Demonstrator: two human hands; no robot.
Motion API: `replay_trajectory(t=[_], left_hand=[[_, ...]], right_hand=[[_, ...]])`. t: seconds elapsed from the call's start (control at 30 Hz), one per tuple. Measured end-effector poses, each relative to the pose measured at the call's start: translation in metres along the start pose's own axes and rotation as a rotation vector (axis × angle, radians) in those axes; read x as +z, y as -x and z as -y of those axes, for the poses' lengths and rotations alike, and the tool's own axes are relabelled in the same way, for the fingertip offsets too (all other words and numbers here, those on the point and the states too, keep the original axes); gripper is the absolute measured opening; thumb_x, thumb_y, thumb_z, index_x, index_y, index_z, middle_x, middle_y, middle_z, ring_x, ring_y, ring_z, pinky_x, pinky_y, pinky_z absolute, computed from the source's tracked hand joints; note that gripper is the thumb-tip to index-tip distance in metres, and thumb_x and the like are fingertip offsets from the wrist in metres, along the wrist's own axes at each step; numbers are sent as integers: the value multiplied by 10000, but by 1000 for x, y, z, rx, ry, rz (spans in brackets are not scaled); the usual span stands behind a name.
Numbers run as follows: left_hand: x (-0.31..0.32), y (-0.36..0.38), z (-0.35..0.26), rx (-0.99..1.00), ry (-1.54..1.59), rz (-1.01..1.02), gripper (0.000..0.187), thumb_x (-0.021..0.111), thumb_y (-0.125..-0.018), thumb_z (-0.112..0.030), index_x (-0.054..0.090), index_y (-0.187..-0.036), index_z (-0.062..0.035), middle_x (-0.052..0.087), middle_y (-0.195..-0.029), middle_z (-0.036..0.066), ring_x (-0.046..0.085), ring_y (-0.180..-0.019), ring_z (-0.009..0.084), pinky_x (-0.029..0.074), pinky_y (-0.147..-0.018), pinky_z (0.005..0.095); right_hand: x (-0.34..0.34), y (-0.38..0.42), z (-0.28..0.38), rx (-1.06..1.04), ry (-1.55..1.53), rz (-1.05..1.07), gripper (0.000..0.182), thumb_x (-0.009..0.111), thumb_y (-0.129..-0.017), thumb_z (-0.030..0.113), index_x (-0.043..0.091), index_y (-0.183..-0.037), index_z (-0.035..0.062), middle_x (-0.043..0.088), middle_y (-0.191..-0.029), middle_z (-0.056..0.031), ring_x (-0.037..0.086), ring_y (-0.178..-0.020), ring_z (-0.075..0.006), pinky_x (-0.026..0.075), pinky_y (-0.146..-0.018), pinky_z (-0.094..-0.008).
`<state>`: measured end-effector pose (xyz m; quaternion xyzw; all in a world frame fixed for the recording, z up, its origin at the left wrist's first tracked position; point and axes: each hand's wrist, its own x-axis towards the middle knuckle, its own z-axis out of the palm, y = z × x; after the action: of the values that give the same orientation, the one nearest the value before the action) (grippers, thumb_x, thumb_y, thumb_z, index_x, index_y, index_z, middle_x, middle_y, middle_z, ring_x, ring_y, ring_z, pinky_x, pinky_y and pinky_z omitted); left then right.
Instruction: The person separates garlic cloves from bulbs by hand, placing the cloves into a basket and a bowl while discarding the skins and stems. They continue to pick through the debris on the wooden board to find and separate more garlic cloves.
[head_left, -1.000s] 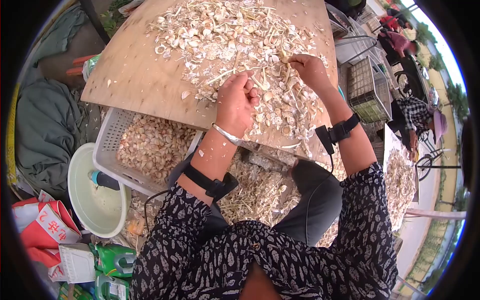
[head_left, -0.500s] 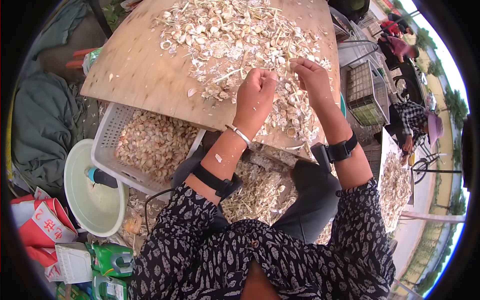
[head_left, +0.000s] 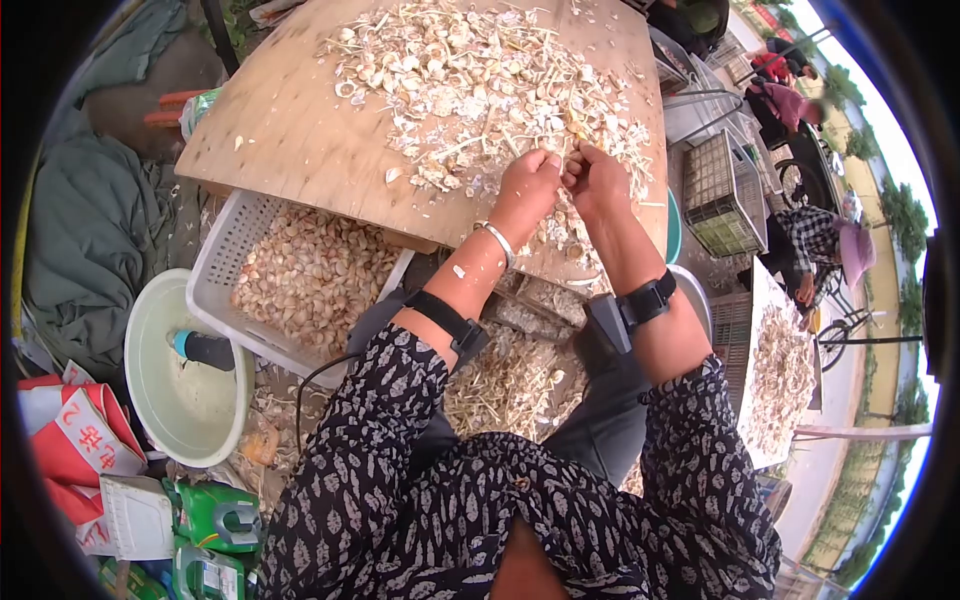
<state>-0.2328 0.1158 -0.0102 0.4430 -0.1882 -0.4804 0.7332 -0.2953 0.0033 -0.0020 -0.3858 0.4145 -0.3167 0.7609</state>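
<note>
Over the wooden board [head_left: 290, 110], my left hand [head_left: 530, 192] is closed, fingertips pinched at the edge of a heap of garlic cloves and skins [head_left: 480, 75]. My right hand [head_left: 597, 182] is closed too, its fingertips almost meeting those of my left. Whatever small piece lies between the fingers is too small to make out. A white perforated basket [head_left: 215, 262] of garlic cloves [head_left: 310, 275] is below the board's near left edge. Dry stalks and skins [head_left: 500, 395] are on the ground between my knees.
At the left are a pale green basin [head_left: 190, 425] with a dark bottle [head_left: 210, 350], a red bag [head_left: 85, 440] and green containers [head_left: 220, 515]. Plastic crates [head_left: 722, 190] stand at the right, near a person in a checked shirt [head_left: 808, 235] beside another garlic-covered board [head_left: 775, 370].
My hands have come closer together, the right one moving left and down, the left one slightly right. The view has shifted a little.
</note>
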Motion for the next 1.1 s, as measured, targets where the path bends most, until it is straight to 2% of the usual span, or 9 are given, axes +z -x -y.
replay_trajectory(t=[0.13, 0.3, 0.43, 0.6, 0.8, 0.93, 0.97, 1.03, 1.1], left_hand=[[-2, 4, -7, -39, 79, -28, 195, 461, -959, -171, 434, -780, -99, 382, -613, -57, 317, -483, 29, 256, -412, 193], [-5, 1, -6, 46, -143, -20, 181, 451, -961, -172, 454, -800, -89, 372, -612, -56, 314, -495, 28, 261, -424, 196], [-11, 0, -3, 244, -550, 28, 203, 465, -944, -188, 500, -829, -24, 435, -624, -2, 390, -539, 87, 346, -500, 263], [-8, 13, -7, 391, -936, 234, 236, 495, -933, -232, 557, -910, -6, 523, -679, 93, 464, -608, 168, 413, -612, 325], [7, 40, 14, 406, -935, 375, 254, 506, -935, -242, 573, -971, 0, 555, -761, 84, 496, -681, 162, 435, -671, 301], [-2, 109, -22, 435, -888, 335, 225, 520, -930, -220, 565, -944, -1, 536, -746, 26, 500, -700, 125, 440, -666, 290], [-14, 129, -45, 230, -732, 276, 210, 522, -928, -211, 568, -940, -6, 522, -735, 3, 483, -680, 112, 428, -644, 275], [-56, 153, -79, -5, -623, 131, 190, 542, -915, -199, 578, -951, -16, 476, -701, -41, 443, -629, 90, 404, -597, 256], [-123, 168, -96, 75, -954, -79, 220, 593, -870, -197, 598, -1011, -28, 474, -663, -16, 455, -590, 127, 409, -582, 283]], right_hand=[[-20, -14, 39, -331, 930, -75, 282, 672, -829, 284, 648, -765, 11, 577, -649, -3, 486, -531, -73, 408, -473, -251], [-6, 34, 32, -342, 724, 284, 178, 665, -845, 144, 690, -948, 0, 589, -658, 17, 506, -543, -49, 420, -500, -192], [-16, 41, 30, -508, 949, 318, 167, 635, -853, 137, 686, -940, 5, 635, -685, -29, 575, -597, -84, 469, -544, -242], [-31, 71, 55, -895, 1446, 493, 123, 570, -792, 100, 649, -808, 7, 626, -724, -148, 609, -650, -297, 492, -609, -354], [-67, 109, 40, -1162, 1545, 398, 50, 556, -744, 71, 558, -738, 22, 559, -691, -146, 572, -665, -347, 470, -612, -420], [-88, 143, 27, -791, 1422, 556, 82, 606, -776, 123, 642, -798, 53, 625, -779, -134, 601, -700, -321, 480, -633, -405], [-87, 150, 25, -799, 1401, 582, 82, 606, -776, 123, 642, -798, 53, 625, -779, -134, 601, -700, -321, 480, -633, -405], [-85, 160, 24, -355, 1650, 636, 137, 634, -805, 134, 663, -875, 20, 635, -812, -148, 602, -736, -314, 475, -673, -372], [-92, 153, 2, -528, 1514, 641, 127, 631, -804, 121, 666, -876, 22, 634, -808, -145, 602, -737, -316, 476, -675, -366]])
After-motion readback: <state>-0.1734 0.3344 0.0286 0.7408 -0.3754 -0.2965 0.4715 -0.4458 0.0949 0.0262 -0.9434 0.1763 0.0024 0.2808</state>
